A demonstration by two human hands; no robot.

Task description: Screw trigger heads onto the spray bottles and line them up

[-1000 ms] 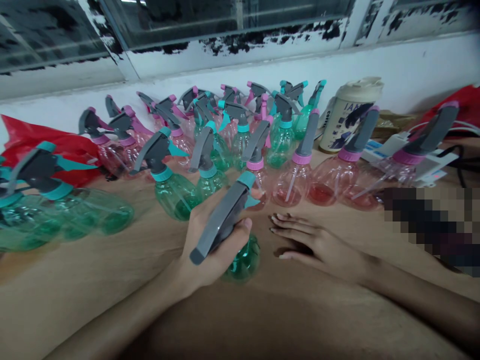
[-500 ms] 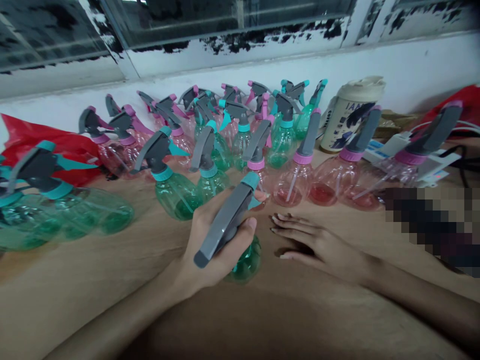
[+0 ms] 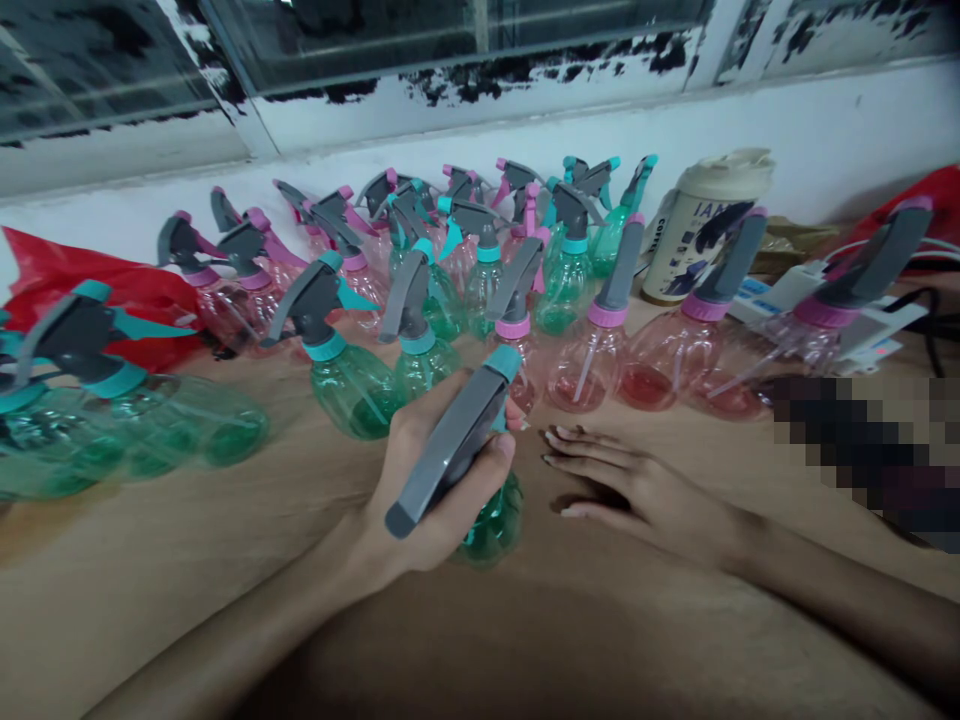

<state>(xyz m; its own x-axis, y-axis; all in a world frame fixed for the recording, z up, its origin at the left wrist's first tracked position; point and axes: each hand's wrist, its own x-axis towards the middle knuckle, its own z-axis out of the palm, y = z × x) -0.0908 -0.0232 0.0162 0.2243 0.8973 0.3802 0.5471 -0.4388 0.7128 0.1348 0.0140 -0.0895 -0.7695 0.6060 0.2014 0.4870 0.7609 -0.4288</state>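
glossy see-through plastic bottles [image 3: 354, 392] — smooth grey plastic spray heads [image 3: 454, 448] — wood-look table [image 3: 247, 540]

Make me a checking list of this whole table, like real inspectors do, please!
Surface: brown table, orangey patch at left.
Job's things: green spray bottles and pink spray bottles, coloured liquid low inside many.
Clutter: cream coffee cup, red plastic at left.
Grippers: nothing seen, just hands. Left hand grips a teal-nozzled green bottle; right hand rests palm down, holding nothing.
Cables: black cable and white ones at far right.
Surroundings: pale wall, dark-blotched windows; pixelated patch at right, can't tell what.
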